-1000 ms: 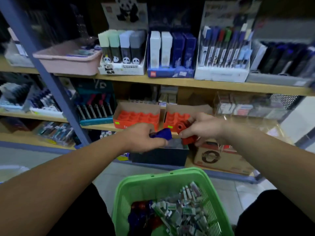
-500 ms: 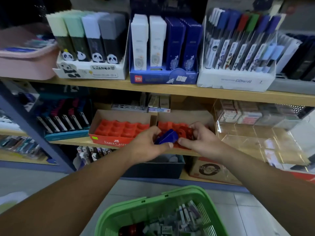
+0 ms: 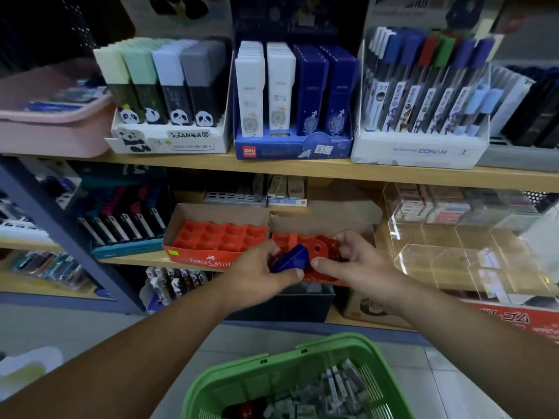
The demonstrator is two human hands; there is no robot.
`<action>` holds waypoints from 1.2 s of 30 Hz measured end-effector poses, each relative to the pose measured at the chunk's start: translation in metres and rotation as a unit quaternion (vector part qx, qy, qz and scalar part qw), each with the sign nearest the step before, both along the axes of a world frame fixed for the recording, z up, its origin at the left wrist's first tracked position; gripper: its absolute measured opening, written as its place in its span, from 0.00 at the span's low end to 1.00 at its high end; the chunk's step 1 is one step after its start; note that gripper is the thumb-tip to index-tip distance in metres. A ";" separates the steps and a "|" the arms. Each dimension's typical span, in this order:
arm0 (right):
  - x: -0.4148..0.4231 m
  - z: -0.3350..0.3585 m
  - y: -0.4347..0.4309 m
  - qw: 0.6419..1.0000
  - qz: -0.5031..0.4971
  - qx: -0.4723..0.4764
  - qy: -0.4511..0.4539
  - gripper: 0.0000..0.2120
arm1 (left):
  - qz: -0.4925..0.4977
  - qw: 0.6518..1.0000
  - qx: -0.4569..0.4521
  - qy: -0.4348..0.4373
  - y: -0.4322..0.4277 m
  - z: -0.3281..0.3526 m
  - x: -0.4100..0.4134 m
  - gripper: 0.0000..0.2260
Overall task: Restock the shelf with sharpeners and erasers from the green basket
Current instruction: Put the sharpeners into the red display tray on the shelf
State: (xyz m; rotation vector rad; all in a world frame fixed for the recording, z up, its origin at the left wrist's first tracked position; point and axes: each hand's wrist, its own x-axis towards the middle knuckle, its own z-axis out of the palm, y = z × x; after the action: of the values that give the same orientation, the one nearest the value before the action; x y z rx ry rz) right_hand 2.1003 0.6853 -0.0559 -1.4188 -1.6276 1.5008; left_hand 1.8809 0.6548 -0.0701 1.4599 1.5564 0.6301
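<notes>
1. Sharpeners in both hands, head view, centre of the frame. The left hand [image 3: 260, 276] pinches a blue sharpener [image 3: 292, 260] between thumb and curled fingers and holds it just in front of the right-hand red tray [image 3: 290, 238], probably queued for the next slot.
2. The right hand [image 3: 348, 261] is curled round a red sharpener [image 3: 320, 249], thumb at the front and fingers behind. It is touching the tray, and the grip looks meant to steer the sharpener squarely into a moulded pocket.
3. Just left of the hands, the Faber-Castell box [image 3: 211, 241] shows rows of bare red pockets. My read is that there is plenty left to fill.
4. Both boxes sit at the front edge of the middle shelf [image 3: 136, 261], within easy reach.
5. At the bottom of the frame, the green basket [image 3: 242, 365] is directly under the arms, so each refill is a short dip down. Small wrapped erasers [image 3: 332, 388] are heaped inside, with a red piece at the lower edge.
6. At centre right, a clear acrylic case [image 3: 453, 258] has open compartments near the front and packets stacked at the back. It is possibly the erasers' home, but that is a guess.
7. The risk now is a sharpener set tilted in its pocket.
</notes>
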 end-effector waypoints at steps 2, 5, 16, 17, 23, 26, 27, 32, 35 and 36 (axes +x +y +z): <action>-0.003 0.001 -0.001 1.000 -0.017 0.006 0.015 0.19 | 0.028 0.999 0.022 -0.018 0.001 0.004 0.002 0.15; -0.006 0.007 -0.001 0.997 -0.057 0.014 0.051 0.21 | 0.081 0.991 0.027 -0.106 0.006 0.013 0.006 0.14; -0.018 0.011 -0.005 0.990 -0.075 -0.030 0.120 0.28 | 0.100 0.957 -0.072 -0.262 0.001 0.028 0.012 0.11; -0.019 0.011 -0.005 0.989 -0.076 -0.032 0.124 0.28 | 0.101 0.951 -0.080 -0.280 0.002 0.027 0.014 0.10; -0.025 0.007 -0.006 0.994 -0.050 -0.039 0.094 0.21 | 0.147 0.938 -0.050 -0.309 0.010 0.021 0.009 0.10; -0.028 0.005 -0.006 0.998 -0.027 -0.008 0.062 0.23 | 0.125 0.960 -0.036 -0.248 0.007 0.019 0.005 0.14; -0.029 0.005 -0.006 0.998 -0.028 0.000 0.057 0.24 | 0.122 0.962 -0.043 -0.241 0.006 0.020 0.004 0.15; -0.030 0.011 -0.006 0.995 -0.036 -0.008 0.096 0.30 | 0.170 0.935 -0.063 -0.305 0.011 0.025 -0.004 0.15; -0.031 0.019 -0.008 0.992 -0.053 0.000 0.118 0.29 | 0.197 0.907 -0.074 -0.364 0.014 0.029 -0.010 0.17; -0.031 0.023 -0.008 0.992 -0.058 0.009 0.111 0.27 | 0.190 0.905 -0.076 -0.373 0.015 0.029 -0.012 0.17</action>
State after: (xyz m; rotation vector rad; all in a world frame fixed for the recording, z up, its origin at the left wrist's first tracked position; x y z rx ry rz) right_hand 2.0693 0.6771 -0.0328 -1.2632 -1.3969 1.5132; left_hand 1.8693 0.6695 -0.0410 0.6531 1.2214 1.1114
